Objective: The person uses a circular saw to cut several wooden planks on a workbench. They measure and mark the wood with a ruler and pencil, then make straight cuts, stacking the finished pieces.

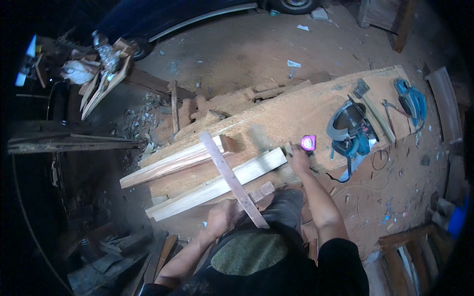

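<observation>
- Along the near edge of the sawdust-strewn desk (291, 106), a pale squared timber (212, 190) lies slantwise, its right end close to the person's right hand.
- At the lower middle, the left hand (222, 217) has its fingers curled closed around the wooden stock of a large try square (233, 178).
- Over the pale timber runs the try square's long, flat blade, its far tip reaching a second, reddish-edged timber (173, 165) behind; its near end overlaps the dark shirt (296, 261).
- Just past the timber's right end, the right hand (298, 161) reaches forward with its fingers partly bent; whether they grip anything I cannot tell.
- Right beside those fingers sits a pink tape measure (308, 143) on the desk; whether they touch it is unclear.
- Farther right on the desk stands a teal circular saw (348, 143), with a slim wooden bar (379, 118) next to it and another teal power tool (411, 102) near the far right end.
- Beyond the desk, scraps of paper (294, 64) dot the brown floor (232, 54), and a dark blue car (173, 17) is parked at the top.
</observation>
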A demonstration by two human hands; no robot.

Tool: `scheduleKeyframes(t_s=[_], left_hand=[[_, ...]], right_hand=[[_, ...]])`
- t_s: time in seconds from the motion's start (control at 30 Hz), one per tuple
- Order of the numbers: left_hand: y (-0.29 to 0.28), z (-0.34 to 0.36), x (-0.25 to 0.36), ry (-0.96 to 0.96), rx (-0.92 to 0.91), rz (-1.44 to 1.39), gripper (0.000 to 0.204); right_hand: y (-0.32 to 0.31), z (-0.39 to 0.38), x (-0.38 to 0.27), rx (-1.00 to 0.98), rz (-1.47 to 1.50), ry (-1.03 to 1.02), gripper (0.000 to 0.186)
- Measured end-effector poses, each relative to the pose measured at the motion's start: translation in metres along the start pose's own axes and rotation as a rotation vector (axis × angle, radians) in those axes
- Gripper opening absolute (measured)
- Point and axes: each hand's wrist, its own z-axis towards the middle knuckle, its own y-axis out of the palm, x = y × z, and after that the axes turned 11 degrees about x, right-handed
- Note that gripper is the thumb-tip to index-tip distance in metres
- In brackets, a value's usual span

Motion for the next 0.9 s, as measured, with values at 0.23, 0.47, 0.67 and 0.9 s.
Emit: scheduleKeyframes(t_s=[0.23, 0.47, 0.67, 0.9], left_hand=[[-0.026, -0.015, -0.042, -0.312, 0.289, -0.18, 0.044], [-0.038, 0.008, -0.079, 0.179, 0.281, -0.176, 0.034], [-0.04, 0.026, -0.107, 0.367, 0.292, -0.191, 0.05], [-0.019, -0.06, -0.287, -0.022, 0.1, 0.123, 0.091]], right_hand=[[-0.034, -0.155, 0.096, 0.451, 0.495, 0.293, 0.031], [-0.068, -0.25, -0.137, 0.151, 0.548, 0.074, 0.07], [-0.001, -0.225, -0.224, -0.014, 0.14, 0.114, 0.061], [0.077, -0.102, -0.075, 0.505, -0.047, -0.15, 0.04]])
